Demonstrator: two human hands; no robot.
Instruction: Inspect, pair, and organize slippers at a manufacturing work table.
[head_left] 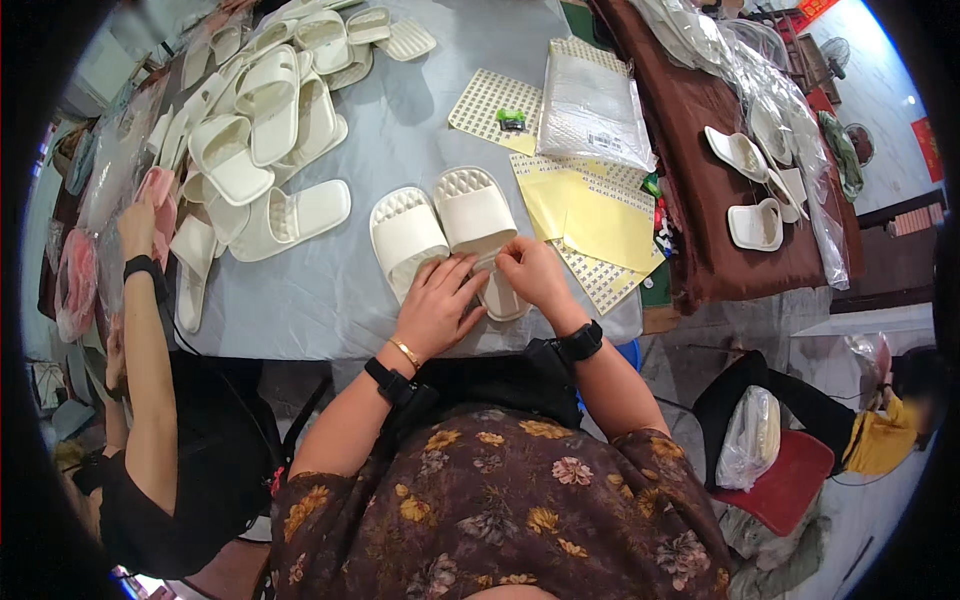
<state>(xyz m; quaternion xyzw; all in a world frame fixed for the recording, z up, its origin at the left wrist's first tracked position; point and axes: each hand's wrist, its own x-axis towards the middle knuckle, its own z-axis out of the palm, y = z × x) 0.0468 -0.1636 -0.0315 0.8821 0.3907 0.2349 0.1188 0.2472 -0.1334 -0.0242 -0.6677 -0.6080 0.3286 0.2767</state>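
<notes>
Two cream slide slippers lie side by side before me, the left slipper (pixel 408 238) and the right slipper (pixel 478 215), their quilted toe ends pointing away. My left hand (pixel 438 300) rests over their nearer parts with its fingers stretched out and somewhat spread. Beside it, my right hand (pixel 533 273) is closed in a pinch at the right slipper's inner sole, just below the strap. Whatever is between those fingertips is too small or hidden to make out. Right of the slippers are yellow sticker sheets (pixel 600 215) printed with rows of small marks.
A heap of cream slippers (pixel 270 110) covers the table's far left. A clear plastic pack (pixel 592 115) lies on another sticker sheet (pixel 490 105). A co-worker's hand (pixel 138 228) touches pink slippers (pixel 158 200) at left. More slippers (pixel 755 225) sit on brown cloth at right.
</notes>
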